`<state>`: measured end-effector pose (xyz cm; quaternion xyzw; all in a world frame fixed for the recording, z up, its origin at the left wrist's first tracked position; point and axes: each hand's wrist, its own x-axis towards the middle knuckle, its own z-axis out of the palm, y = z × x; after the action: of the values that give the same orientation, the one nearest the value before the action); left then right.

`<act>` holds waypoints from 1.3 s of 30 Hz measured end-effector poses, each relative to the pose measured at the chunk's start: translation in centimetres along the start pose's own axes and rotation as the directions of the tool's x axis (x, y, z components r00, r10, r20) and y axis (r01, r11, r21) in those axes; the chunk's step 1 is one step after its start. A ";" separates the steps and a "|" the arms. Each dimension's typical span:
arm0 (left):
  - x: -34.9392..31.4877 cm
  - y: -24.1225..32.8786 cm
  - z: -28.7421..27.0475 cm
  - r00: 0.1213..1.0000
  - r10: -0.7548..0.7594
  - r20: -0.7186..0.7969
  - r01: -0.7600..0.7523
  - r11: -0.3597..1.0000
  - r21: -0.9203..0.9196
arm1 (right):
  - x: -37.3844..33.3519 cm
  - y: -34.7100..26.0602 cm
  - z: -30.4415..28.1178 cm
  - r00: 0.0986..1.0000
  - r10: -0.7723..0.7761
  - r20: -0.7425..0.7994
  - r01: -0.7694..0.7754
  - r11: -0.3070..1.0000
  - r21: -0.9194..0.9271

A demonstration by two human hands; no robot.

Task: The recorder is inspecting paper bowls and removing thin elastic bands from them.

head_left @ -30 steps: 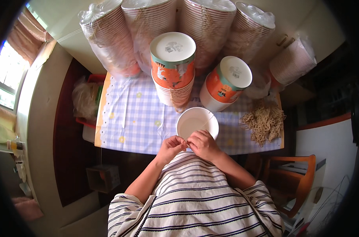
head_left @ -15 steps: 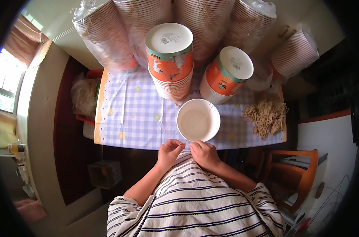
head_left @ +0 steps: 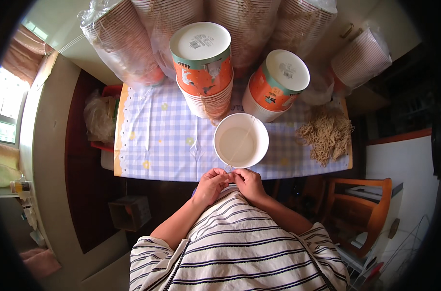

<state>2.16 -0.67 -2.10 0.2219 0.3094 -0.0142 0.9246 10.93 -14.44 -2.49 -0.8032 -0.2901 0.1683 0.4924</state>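
A white paper bucket [head_left: 259,140] stands at the table's front edge with its mouth up. A thin tan cord [head_left: 242,145] runs across that mouth and down to a small loop at the near rim. Just in front of the bucket, my left hand [head_left: 212,185] and my right hand [head_left: 248,182] meet, fingertips pinched together on the cord's near end. How the cord lies between the fingertips is too small to make out. Behind stand two upside-down bucket stacks, a taller orange one [head_left: 203,77] with cords hanging from it and a shorter orange one [head_left: 269,94].
A heap of tan cords [head_left: 327,136] lies on the right of the checked tablecloth [head_left: 167,140]. Several bagged stacks of paper buckets [head_left: 123,43] line the back. A wooden chair [head_left: 375,213] is at the right, a cardboard box [head_left: 129,213] on the left below the table.
My hands have come closer together, fingertips now meeting. The cord now shows as a straight line across the bucket's mouth, with a loop at the near rim. The view has shifted slightly.
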 end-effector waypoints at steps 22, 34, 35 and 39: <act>0.2 -0.3 0.0 0.977 0.205 -0.054 -0.184 0.946 0.267 | 0.5 -0.1 0.1 0.830 0.355 0.431 -0.546 0.355 0.759; 0.3 -0.7 0.1 0.940 0.337 -0.062 -0.265 0.830 0.490 | 0.6 0.3 0.7 0.807 0.434 0.401 -0.551 0.307 0.776; 0.3 -0.7 0.1 0.929 0.365 -0.060 -0.276 0.792 0.546 | 0.7 0.2 0.7 0.789 0.439 0.430 -0.566 0.246 0.787; 0.1 -0.9 -0.4 0.885 0.465 0.012 -0.320 0.589 0.742 | 0.6 0.3 0.9 0.762 0.436 0.480 -0.590 0.161 0.791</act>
<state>1.87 -1.24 -2.83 0.6320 0.3047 0.0902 0.7068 10.97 -13.60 -3.15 -0.4237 0.1098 0.5105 0.7401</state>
